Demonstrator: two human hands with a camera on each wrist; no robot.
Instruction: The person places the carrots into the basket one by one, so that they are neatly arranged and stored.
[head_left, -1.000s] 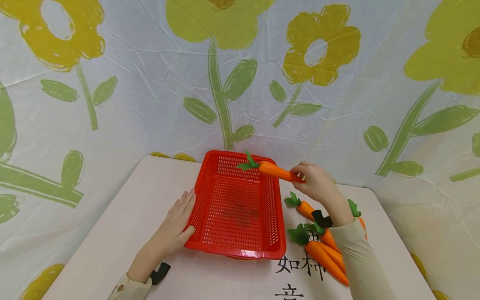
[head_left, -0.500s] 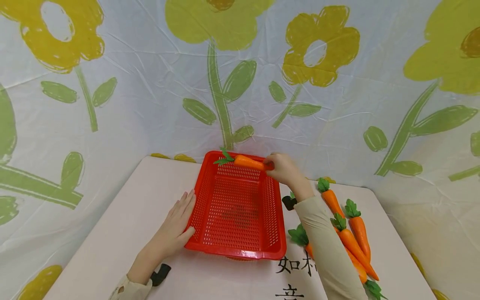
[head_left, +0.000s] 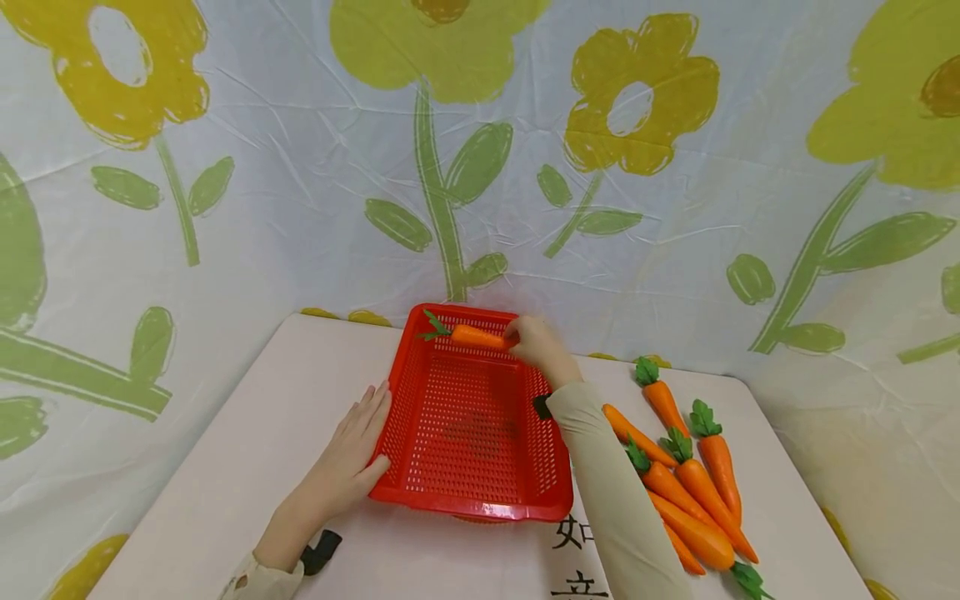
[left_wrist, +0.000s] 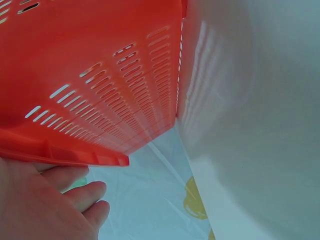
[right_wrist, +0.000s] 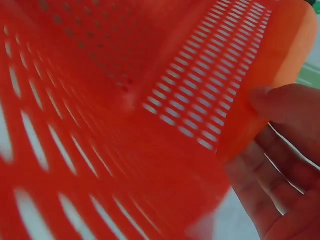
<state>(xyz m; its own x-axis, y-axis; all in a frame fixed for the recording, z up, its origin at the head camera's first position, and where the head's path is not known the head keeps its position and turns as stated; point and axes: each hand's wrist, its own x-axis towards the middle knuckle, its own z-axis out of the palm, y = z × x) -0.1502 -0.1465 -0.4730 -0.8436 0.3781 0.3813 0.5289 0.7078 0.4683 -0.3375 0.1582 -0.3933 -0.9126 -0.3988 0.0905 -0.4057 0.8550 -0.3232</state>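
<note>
A red plastic basket (head_left: 480, 507) with slotted walls stands at the middle of the table. My right hand (head_left: 542, 348) pinches a carrot (head_left: 477, 337) by its tapered end, at the basket's far right corner. The carrot lies crosswise along the inside of the far wall, its green leaves pointing left. In the right wrist view the thumb and fingers close round the orange carrot (right_wrist: 285, 55) beside the slotted wall. My left hand (head_left: 341, 462) rests with straight fingers against the basket's left rim; the left wrist view shows these fingers (left_wrist: 90, 195) just under the rim.
Several carrots (head_left: 693, 483) with green leaves lie in a loose pile on the table (head_left: 315, 358), right of the basket. Black characters (head_left: 577, 533) are printed near the front. A flowered cloth (head_left: 300, 167) hangs behind and around the table.
My right hand has carried the carrot leftward from beyond the basket's right rim, then lowered it inside the far wall. The left hand stays at the left rim. More of the carrot pile shows.
</note>
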